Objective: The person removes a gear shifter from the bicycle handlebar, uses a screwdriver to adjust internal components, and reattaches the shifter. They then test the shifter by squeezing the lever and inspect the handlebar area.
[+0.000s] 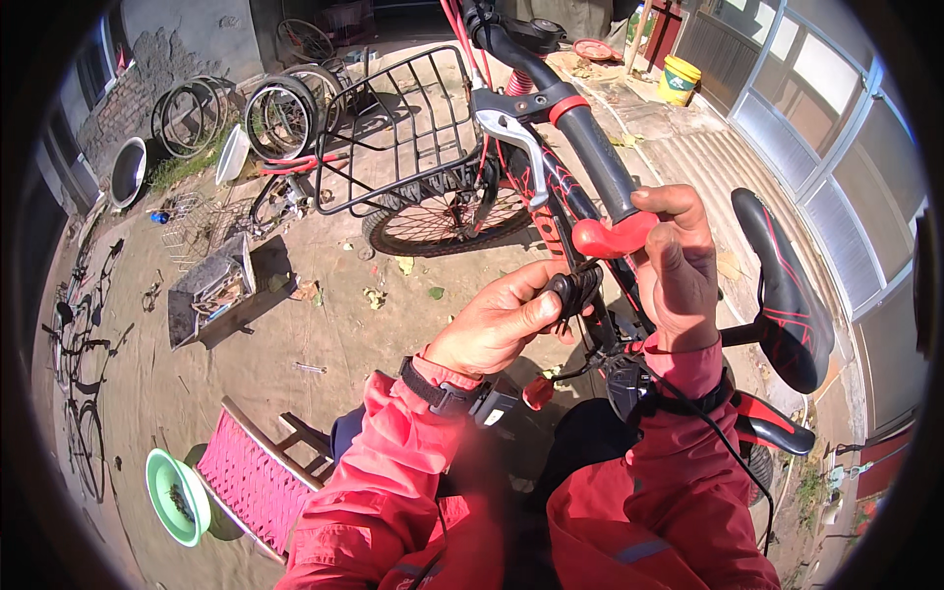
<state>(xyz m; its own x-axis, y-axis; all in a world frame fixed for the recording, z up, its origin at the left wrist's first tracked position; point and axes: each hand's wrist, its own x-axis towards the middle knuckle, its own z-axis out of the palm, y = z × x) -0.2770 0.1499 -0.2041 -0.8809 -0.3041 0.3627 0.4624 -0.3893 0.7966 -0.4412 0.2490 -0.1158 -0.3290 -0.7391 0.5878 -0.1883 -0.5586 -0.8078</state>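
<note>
Red bar end (612,237) on a black handgrip (598,157), clasped by fingers (678,200) of the right hand (678,264); black cord bundle (573,293) pinched in the left hand (506,320), above a sunlit courtyard floor (187,393) with wheels (250,120) near the wall (187,57), pink woven seat (251,482), green basin (163,474).

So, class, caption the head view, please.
Right hand touching red curved handlebar grip end; left hand holding black looped bundle.

I'm in hard sunlight: crisp shadows on the ground (344,359), fisheye bowing edges at the rim, corners black.
</note>
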